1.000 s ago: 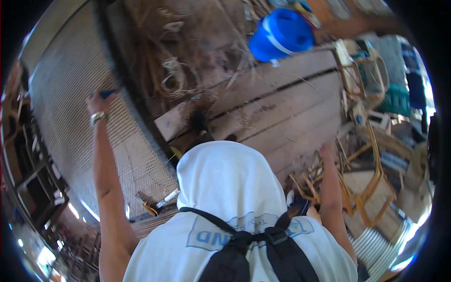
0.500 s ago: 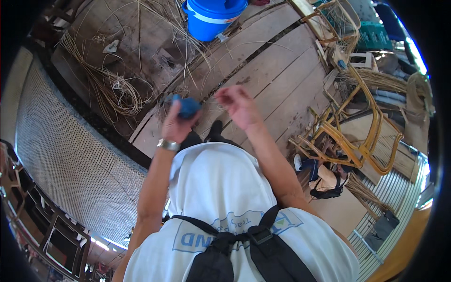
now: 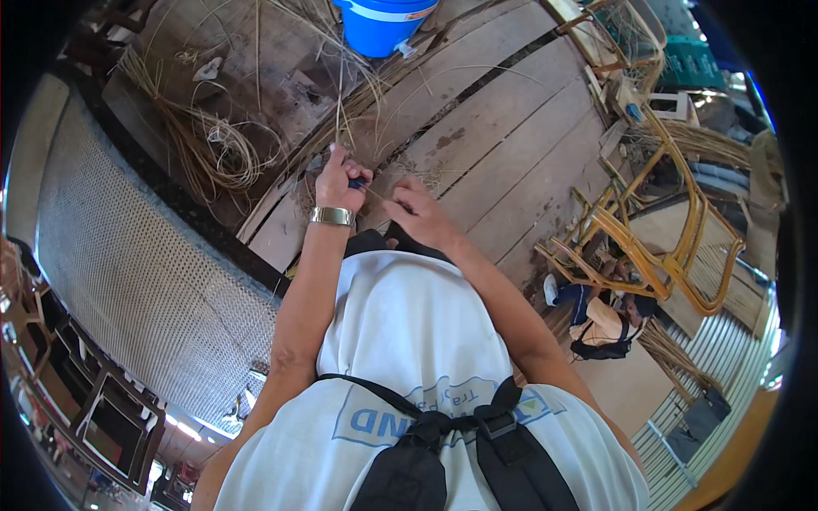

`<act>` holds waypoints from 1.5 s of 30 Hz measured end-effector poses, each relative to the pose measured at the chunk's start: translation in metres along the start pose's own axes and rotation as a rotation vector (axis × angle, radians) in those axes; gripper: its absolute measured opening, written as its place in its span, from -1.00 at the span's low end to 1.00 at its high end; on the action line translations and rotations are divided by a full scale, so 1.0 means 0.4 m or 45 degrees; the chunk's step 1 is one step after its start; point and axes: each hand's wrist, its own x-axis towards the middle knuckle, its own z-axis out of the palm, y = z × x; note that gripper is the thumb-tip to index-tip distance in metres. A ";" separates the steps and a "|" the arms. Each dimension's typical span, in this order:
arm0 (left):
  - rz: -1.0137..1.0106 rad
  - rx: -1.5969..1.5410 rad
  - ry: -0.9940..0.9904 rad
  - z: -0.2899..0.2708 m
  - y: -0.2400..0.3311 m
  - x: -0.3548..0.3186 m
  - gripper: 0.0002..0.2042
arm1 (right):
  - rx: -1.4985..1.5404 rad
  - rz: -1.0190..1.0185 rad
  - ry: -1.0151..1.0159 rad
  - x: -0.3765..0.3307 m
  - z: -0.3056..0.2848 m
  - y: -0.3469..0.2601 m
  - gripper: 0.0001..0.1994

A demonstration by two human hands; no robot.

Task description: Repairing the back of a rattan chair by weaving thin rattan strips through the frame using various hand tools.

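Thin pale cane strands rise at upper centre, pinched in the left hand alongside a small blue tool. The right hand grips a strand beside it. Above, the round blue plastic bucket; its contents are hidden.

We look down at a person in a white shirt. The left hand is closed around a small blue tool. The right hand is just beside it and pinches a thin cane strip. Both hands are over wooden planks. A blue bucket stands farther off. Loose cane strands lie to the left, beside a woven cane panel. Cane chair frames sit to the right.
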 end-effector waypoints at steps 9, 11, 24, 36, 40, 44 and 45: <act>0.386 0.066 -0.183 -0.007 0.276 -0.055 -0.66 | -0.320 0.281 -0.465 -0.414 -0.375 0.112 -0.81; 0.473 0.108 -0.242 -0.020 0.426 -0.064 -0.65 | -0.598 0.550 -0.522 -0.626 -0.513 0.215 -0.74; 2.302 2.835 1.101 -0.447 1.834 -0.591 -0.82 | -1.670 1.931 -0.198 -0.960 -0.943 0.133 -0.55; 0.793 0.864 -0.701 0.034 0.561 -0.412 -0.37 | -0.616 -0.322 -0.780 -0.112 -0.333 -0.087 -0.80; 0.413 0.952 -0.967 0.101 0.232 -0.335 -0.15 | -0.259 -0.698 -0.799 0.138 -0.277 -0.315 -0.88; 0.269 0.776 -1.238 0.111 0.103 -0.284 -0.11 | -0.075 -0.749 -0.580 0.267 -0.242 -0.401 -0.85; 0.262 0.770 -1.251 0.122 0.089 -0.289 -0.11 | 0.017 -0.513 -0.611 0.282 -0.238 -0.405 -0.83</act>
